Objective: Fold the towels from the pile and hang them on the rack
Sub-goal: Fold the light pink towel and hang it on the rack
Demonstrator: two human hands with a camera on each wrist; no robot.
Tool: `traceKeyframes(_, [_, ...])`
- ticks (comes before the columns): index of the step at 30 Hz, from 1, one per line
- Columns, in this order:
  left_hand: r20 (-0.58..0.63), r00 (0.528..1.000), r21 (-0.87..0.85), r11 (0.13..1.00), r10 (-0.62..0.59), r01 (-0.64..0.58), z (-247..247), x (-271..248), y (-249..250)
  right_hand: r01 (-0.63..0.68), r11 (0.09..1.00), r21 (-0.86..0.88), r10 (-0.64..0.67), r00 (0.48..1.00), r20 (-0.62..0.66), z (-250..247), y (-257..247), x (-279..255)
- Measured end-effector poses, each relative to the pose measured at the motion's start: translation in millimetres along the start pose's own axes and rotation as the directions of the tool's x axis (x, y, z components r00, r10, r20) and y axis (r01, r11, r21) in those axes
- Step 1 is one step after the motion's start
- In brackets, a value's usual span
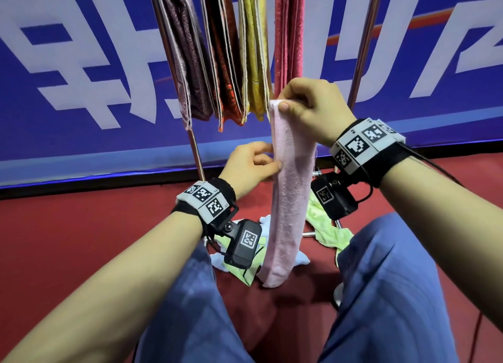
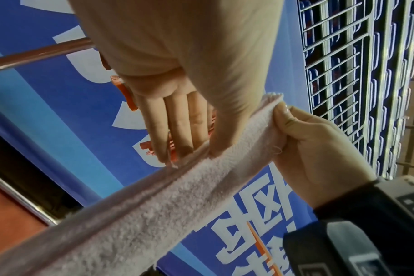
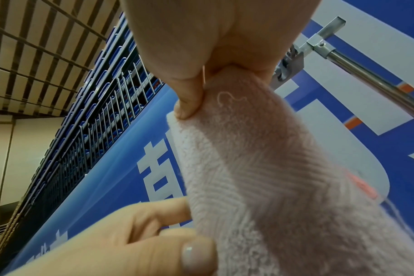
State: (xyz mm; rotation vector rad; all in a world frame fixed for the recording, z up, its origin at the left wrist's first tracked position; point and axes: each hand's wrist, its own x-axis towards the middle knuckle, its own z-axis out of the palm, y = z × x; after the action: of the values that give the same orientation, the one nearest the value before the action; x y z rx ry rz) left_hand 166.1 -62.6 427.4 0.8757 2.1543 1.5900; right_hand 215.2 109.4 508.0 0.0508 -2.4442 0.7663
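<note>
A pale pink towel (image 1: 288, 199), folded into a long narrow strip, hangs straight down in front of the rack (image 1: 363, 49). My right hand (image 1: 281, 104) pinches its top end between thumb and fingers; the right wrist view shows the thumb pressed on the folded corner of the pink towel (image 3: 260, 177). My left hand (image 1: 276, 159) pinches the strip's left edge a little lower, thumb on the front. In the left wrist view the left hand's fingers (image 2: 177, 134) lie along the pink towel's (image 2: 154, 214) edge. Several folded towels (image 1: 226, 63) hang on the rack.
A pile of green (image 1: 330, 233) and light blue (image 1: 217, 259) towels lies on the red carpet (image 1: 81, 240) at the rack's foot. My knees in blue trousers (image 1: 394, 294) flank it. A blue banner wall (image 1: 81, 104) stands close behind the rack.
</note>
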Motion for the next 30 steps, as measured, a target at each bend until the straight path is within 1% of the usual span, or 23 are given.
traceKeyframes(2, [0.056,0.998,0.042,0.999,0.008,-0.011,1.4,-0.9,2.9,-0.023,1.000,0.002,0.023,1.000,0.004,3.0,2.9,-1.2])
traceKeyframes(3, [0.072,0.997,0.027,1.000,0.004,-0.006,2.1,-1.2,4.9,-0.029,0.999,0.020,0.029,0.999,-0.014,5.1,4.7,-3.3])
traceKeyframes(5, [0.095,0.995,-0.061,0.998,-0.003,0.009,3.2,-2.6,11.3,-0.020,0.996,0.090,0.030,0.993,-0.112,9.7,10.0,-9.7])
traceKeyframes(6, [0.098,0.995,-0.106,0.994,-0.001,0.011,3.1,-2.6,14.5,-0.037,0.987,0.158,0.062,0.987,-0.151,13.2,14.3,-14.1])
traceKeyframes(7, [0.086,0.996,-0.147,0.989,-0.004,0.016,2.9,-1.9,16.9,-0.097,0.967,0.235,0.136,0.978,-0.158,17.7,19.2,-19.0])
traceKeyframes(8, [0.066,0.998,-0.188,0.982,-0.012,0.024,2.6,-0.9,19.2,-0.201,0.932,0.303,0.248,0.960,-0.126,24.7,26.5,-23.8])
traceKeyframes(9, [0.040,0.999,-0.237,0.971,-0.028,0.037,2.0,0.3,21.1,-0.327,0.875,0.356,0.373,0.925,-0.067,30.6,32.1,-28.9])
traceKeyframes(10, [0.017,0.999,-0.288,0.957,-0.046,0.049,1.3,2.0,23.2,-0.442,0.789,0.426,0.490,0.872,-0.004,37.3,38.0,-34.1])
traceKeyframes(11, [0.005,0.998,-0.341,0.939,-0.056,0.054,0.2,4.3,25.3,-0.529,0.674,0.515,0.580,0.811,0.074,42.6,43.6,-39.2])
traceKeyframes(12, [-0.002,0.998,-0.383,0.922,-0.057,0.052,-1.3,6.2,27.6,-0.589,0.540,0.602,0.638,0.752,0.163,46.2,48.0,-44.8])
traceKeyframes(13, [-0.012,0.998,-0.413,0.910,-0.054,0.044,-3.2,7.3,30.1,-0.635,0.413,0.653,0.662,0.701,0.264,47.6,48.8,-51.6])
traceKeyframes(14, [-0.027,0.998,-0.436,0.899,-0.054,0.037,-5.1,7.9,32.3,-0.684,0.333,0.649,0.655,0.663,0.362,48.6,49.3,-58.5])
traceKeyframes(15, [-0.043,0.997,-0.457,0.889,-0.060,0.034,-6.3,8.3,33.6,-0.718,0.291,0.632,0.624,0.643,0.443,48.9,48.3,-64.5])
traceKeyframes(16, [-0.059,0.996,-0.473,0.881,-0.067,0.031,-7.5,9.1,34.2,-0.730,0.284,0.622,0.592,0.644,0.485,50.1,48.3,-69.1])
traceKeyframes(17, [-0.075,0.995,-0.490,0.871,-0.073,0.028,-8.2,9.7,34.0,-0.716,0.288,0.636,0.558,0.666,0.496,51.2,47.8,-72.0])
traceKeyframes(18, [-0.089,0.993,-0.503,0.864,-0.078,0.022,-8.5,10.3,33.3,-0.690,0.308,0.654,0.540,0.693,0.478,52.2,48.0,-72.9])
traceKeyframes(21, [-0.153,0.981,-0.546,0.838,-0.122,0.019,-11.5,12.6,27.3,-0.607,0.436,0.664,0.511,0.775,0.373,49.6,43.6,-70.3])
traceKeyframes(22, [-0.179,0.972,-0.568,0.823,-0.153,0.025,-12.2,12.9,25.1,-0.582,0.454,0.675,0.499,0.793,0.349,48.8,42.4,-69.3])
traceKeyframes(24, [-0.199,0.952,-0.637,0.769,-0.231,0.053,-12.6,11.6,22.8,-0.556,0.452,0.698,0.482,0.810,0.334,47.1,38.6,-67.4])
traceKeyframes(25, [-0.177,0.951,-0.663,0.745,-0.253,0.075,-12.5,10.1,22.3,-0.544,0.449,0.708,0.477,0.817,0.325,47.0,35.9,-65.8])
traceKeyframes(26, [-0.133,0.956,-0.660,0.743,-0.263,0.112,-13.4,9.0,20.4,-0.530,0.455,0.716,0.479,0.823,0.305,48.3,35.2,-63.7])
traceKeyframes(28, [-0.004,0.969,-0.579,0.790,-0.248,0.200,-13.6,4.7,18.5,-0.497,0.496,0.712,0.475,0.842,0.257,49.5,32.1,-59.5])
traceKeyframes(30, [0.104,0.976,-0.476,0.852,-0.193,0.219,-10.8,-2.4,18.1,-0.467,0.533,0.705,0.467,0.858,0.214,50.4,30.5,-54.5])
